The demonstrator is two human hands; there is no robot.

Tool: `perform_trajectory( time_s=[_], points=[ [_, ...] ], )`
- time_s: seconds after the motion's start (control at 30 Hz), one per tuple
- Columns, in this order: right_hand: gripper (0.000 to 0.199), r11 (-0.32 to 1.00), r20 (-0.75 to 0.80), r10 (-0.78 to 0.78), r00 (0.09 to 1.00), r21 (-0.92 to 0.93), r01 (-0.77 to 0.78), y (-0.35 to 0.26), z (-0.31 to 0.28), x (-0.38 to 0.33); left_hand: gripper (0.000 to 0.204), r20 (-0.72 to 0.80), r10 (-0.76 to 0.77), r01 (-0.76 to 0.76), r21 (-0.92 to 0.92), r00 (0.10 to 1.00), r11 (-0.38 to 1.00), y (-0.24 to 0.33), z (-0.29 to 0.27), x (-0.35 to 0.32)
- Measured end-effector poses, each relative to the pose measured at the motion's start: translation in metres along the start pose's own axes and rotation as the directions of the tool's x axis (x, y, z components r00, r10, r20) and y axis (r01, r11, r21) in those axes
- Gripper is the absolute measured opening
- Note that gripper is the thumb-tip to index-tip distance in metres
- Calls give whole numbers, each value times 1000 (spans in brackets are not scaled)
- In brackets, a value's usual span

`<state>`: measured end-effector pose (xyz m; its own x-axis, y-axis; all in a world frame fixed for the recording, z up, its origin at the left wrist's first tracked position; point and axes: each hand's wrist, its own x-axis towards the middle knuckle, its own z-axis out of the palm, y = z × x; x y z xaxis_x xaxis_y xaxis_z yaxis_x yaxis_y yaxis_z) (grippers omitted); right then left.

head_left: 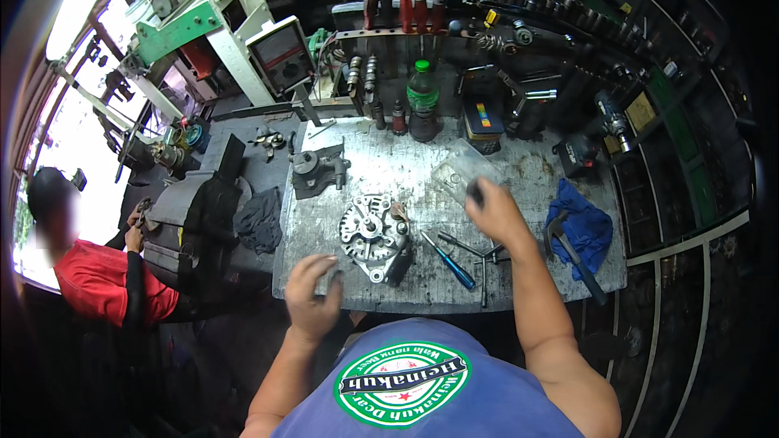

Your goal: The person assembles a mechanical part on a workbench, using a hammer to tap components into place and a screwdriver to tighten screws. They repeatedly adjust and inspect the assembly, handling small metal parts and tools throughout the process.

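A silvery alternator (371,231) lies on the metal-topped workbench (389,296), its finned end facing up. Just left of its lower edge is my left hand (314,296), fingers apart and slightly bent, with nothing seen in it. My right hand (499,212) reaches over the bench with its fingers closed around something small and dark (474,190) that I cannot make out. Beside those fingertips sits a clear shallow plastic container (454,176) with a small ring-like piece in it. A blue-handled screwdriver (449,261) and a T-handle wrench (484,264) lie between my hands.
A hammer (574,255) rests on a blue cloth (584,227) at the right. Behind the alternator is a dark metal pump-like part (318,172). A green-capped bottle (423,101) stands at the back. At the left, a person in red (114,280) works by a large vise (191,211).
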<state>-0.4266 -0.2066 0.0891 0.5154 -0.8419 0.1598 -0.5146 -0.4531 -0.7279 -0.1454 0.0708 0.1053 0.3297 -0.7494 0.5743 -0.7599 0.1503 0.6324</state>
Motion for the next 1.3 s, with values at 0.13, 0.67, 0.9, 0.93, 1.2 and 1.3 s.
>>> perform_trajectory(
  time_s=[0.13, 0.67, 0.9, 0.93, 1.2, 1.3],
  points=[
    [19, 936, 229, -349, 909, 139, 325, -91, 8, -72, 49, 317, 216, -198, -90, 923, 976, 35, 11, 18],
    [46, 968, 181, -213, 960, 175, 182, -175, 81, -86, 20, 536, 112, 34, -255, 837, 966, -83, -5, 56],
    [43, 980, 121, -185, 975, -50, 192, -163, 70, -83, 13, 342, -210, 340, -382, 916, 859, -155, 52, 76],
    [41, 979, 155, -175, 972, -78, 188, -163, 69, -83, 14, 367, -192, 330, -364, 910, 871, -157, 59, 75],
    [30, 984, -18, -63, 998, -167, 59, -122, 55, -82, 16, 350, 22, 27, -133, 936, 991, -154, 63, 78],
    [28, 982, -136, 7, 991, -188, -33, -64, 55, -50, 21, 458, -48, 121, -132, 888, 984, -152, 60, 78]
  ],
)
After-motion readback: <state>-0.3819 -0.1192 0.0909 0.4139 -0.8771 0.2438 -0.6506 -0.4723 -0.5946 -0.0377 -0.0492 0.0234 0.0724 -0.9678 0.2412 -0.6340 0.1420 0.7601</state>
